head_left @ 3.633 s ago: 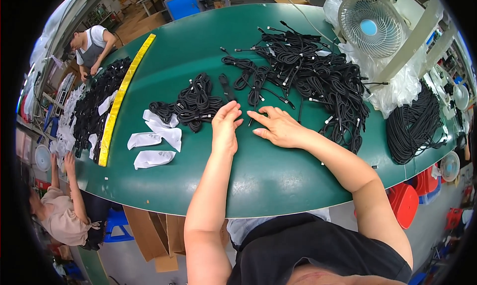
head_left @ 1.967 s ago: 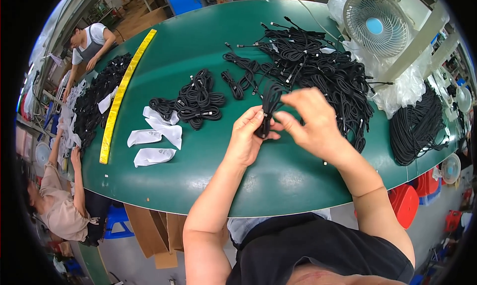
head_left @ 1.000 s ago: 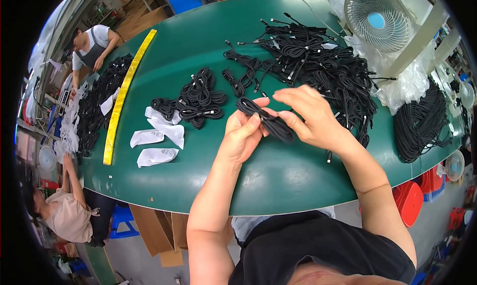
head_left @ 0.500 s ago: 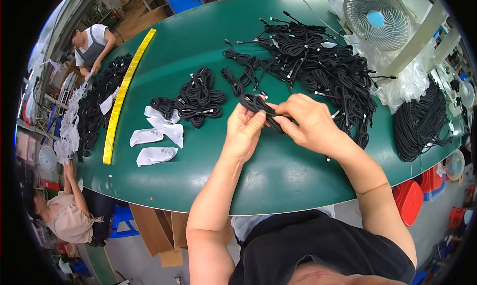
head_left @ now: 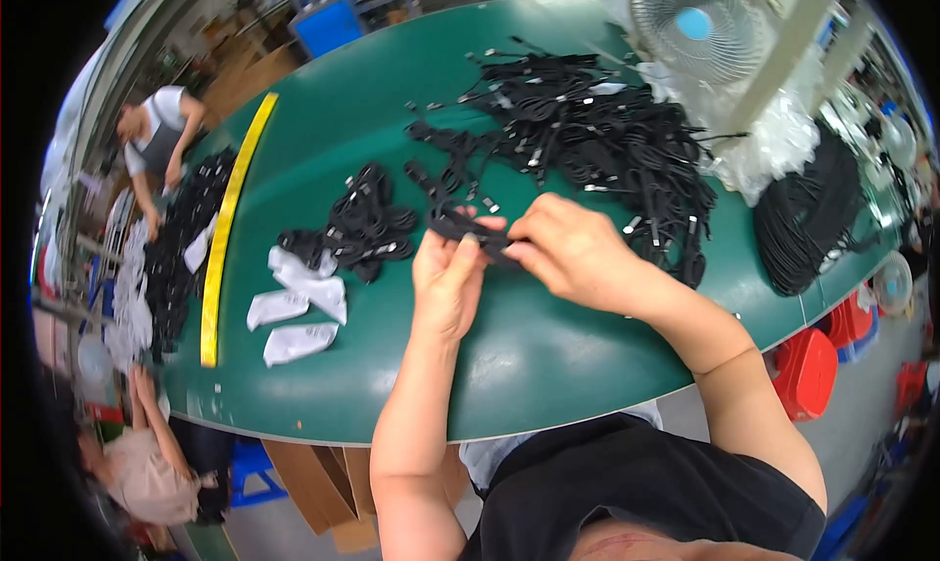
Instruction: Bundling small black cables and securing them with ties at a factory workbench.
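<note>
A coiled black cable is held over the green table in front of me. My left hand is closed round the coil, its thumb lying across the top. My right hand pinches the coil's right end between thumb and fingertips; what exactly lies between these is partly hidden. Just beyond my hands is a big tangled heap of black cables with metal plugs. Left of my left hand sits a smaller pile of coiled cables. Near it lie several white pouches, one partly under the coils.
A yellow strip divides the table on the left; beyond it are more black cables and two people at work. A fan, clear plastic bags and a large black cable coil stand at right. Red stools are below.
The view has shifted and tilted, so the table's contents appear displaced and blurred. Both hands still hold the coiled cable, with little change in grip.
</note>
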